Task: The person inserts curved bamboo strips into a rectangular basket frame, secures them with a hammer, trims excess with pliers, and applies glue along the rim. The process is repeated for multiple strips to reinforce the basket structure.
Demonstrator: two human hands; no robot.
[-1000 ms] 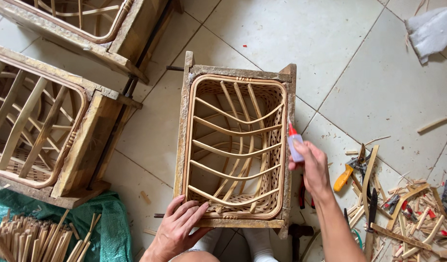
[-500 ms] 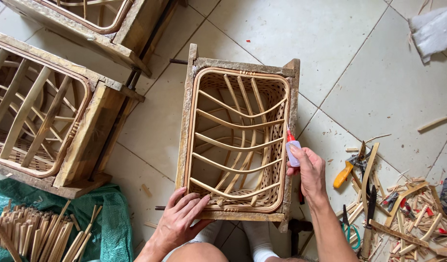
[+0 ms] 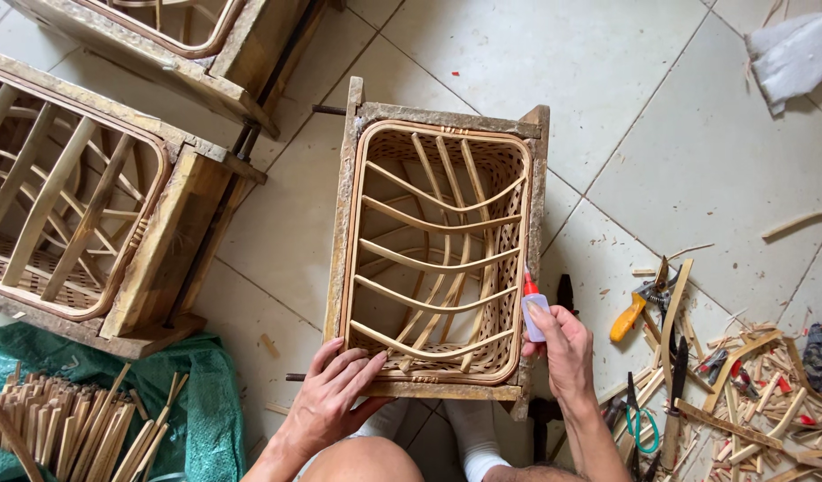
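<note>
Two hands are working at a rattan basket (image 3: 433,259) sitting inside a wooden frame (image 3: 347,223) on the tiled floor (image 3: 625,116). Left hand (image 3: 335,397) is lying open, fingers spread flat on the frame's near left corner. Right hand (image 3: 563,353) is gripping a small glue bottle (image 3: 532,308), its red tip touching the basket's right rim. Pliers (image 3: 639,303), scissors (image 3: 639,419) and wood scraps (image 3: 750,375) are crowding the floor beside it; a bundle of sticks (image 3: 72,433) is lying on green netting (image 3: 201,402) to the left.
</note>
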